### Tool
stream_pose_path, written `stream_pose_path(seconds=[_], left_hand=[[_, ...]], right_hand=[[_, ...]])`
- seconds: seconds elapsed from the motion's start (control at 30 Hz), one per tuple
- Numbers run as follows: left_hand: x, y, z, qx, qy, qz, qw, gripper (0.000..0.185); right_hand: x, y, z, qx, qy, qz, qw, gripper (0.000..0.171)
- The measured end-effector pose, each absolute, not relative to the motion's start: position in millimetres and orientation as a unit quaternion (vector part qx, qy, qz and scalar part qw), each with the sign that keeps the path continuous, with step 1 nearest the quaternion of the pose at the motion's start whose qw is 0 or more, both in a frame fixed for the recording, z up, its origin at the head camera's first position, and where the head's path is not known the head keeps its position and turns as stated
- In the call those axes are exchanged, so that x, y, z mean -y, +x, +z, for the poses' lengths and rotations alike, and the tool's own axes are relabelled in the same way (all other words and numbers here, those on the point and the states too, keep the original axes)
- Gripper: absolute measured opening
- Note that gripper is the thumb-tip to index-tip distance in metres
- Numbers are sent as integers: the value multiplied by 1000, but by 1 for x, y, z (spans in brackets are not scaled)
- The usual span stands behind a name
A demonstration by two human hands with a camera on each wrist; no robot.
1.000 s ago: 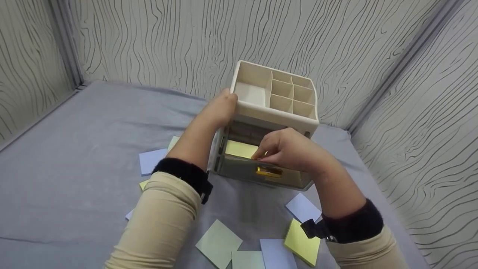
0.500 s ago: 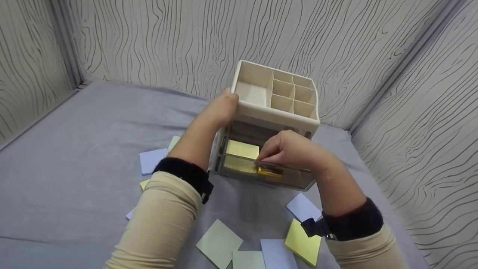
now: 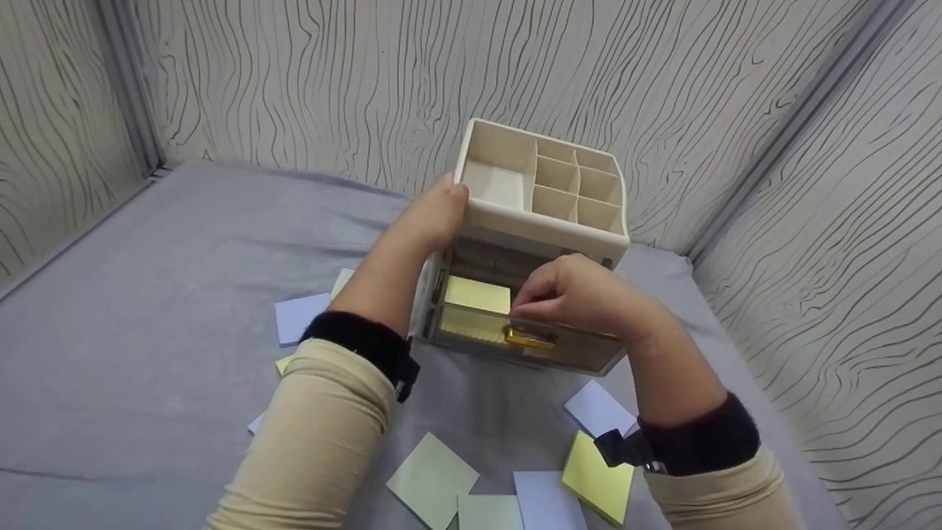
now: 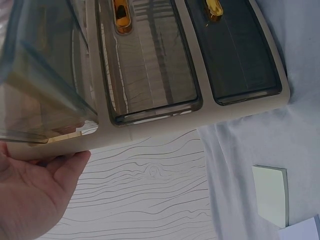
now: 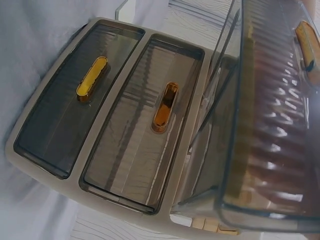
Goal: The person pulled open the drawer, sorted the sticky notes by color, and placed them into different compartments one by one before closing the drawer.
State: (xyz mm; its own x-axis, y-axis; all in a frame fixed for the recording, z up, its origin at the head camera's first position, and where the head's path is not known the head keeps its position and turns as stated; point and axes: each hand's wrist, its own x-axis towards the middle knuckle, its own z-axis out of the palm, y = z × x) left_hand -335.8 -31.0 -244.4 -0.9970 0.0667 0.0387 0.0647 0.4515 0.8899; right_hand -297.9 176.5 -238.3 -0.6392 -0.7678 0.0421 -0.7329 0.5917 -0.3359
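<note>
A cream desk organiser [image 3: 541,230] with open top compartments stands on a grey cloth. Its top translucent drawer [image 3: 567,352] is pulled out, with a gold handle [image 3: 528,338] on the front and a yellow sticky-note pad [image 3: 477,294] inside. My left hand [image 3: 434,213] grips the organiser's upper left corner; in the left wrist view the palm and thumb [image 4: 30,195] lie against its side. My right hand [image 3: 578,294] hovers over the open drawer, fingers curled at its front rim beside the pad. In the right wrist view the open drawer [image 5: 270,125] juts out above two closed drawers [image 5: 145,125].
Loose sticky-note pads lie on the cloth [image 3: 147,294]: a lavender one [image 3: 298,316] at the left, a pale green one [image 3: 430,478], a yellow one [image 3: 596,482] and a lavender one [image 3: 597,408] near me. Patterned walls close the back and right.
My right hand has drawn back from the yellow pad in the drawer to the drawer's front rim. The pad stays in the drawer. My left hand has not moved.
</note>
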Motion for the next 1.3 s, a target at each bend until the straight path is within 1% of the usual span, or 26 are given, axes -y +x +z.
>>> stream_pose_path(seconds=[0.13, 0.27, 0.47, 0.7, 0.8, 1.0, 1.13, 1.3], left_hand=[[32, -336, -245, -854, 38, 519, 6, 45], [31, -335, -245, -852, 36, 523, 4, 44], [31, -336, -246, -851, 34, 524, -1, 43], [31, -336, -246, -846, 41, 532, -6, 43], [31, -336, -246, -844, 43, 535, -6, 41], [32, -334, -245, -844, 44, 534, 1, 43], [32, -333, -243, -841, 50, 539, 10, 43], [32, -333, -243, -844, 45, 534, 8, 42]], right_hand=[[-182, -296, -235, -889, -418, -184, 39, 8], [-189, -294, -230, -883, -422, -202, 13, 8], [-206, -286, -220, -877, -421, -229, -39, 5], [-243, -276, -209, -873, -393, -271, -101, 11], [-263, -273, -208, -883, -355, -290, -101, 12], [-302, -276, -213, -912, -276, -296, -75, 11], [-313, -279, -223, -919, -257, -294, -46, 12], [-316, -283, -242, -926, -249, -282, -17, 10]])
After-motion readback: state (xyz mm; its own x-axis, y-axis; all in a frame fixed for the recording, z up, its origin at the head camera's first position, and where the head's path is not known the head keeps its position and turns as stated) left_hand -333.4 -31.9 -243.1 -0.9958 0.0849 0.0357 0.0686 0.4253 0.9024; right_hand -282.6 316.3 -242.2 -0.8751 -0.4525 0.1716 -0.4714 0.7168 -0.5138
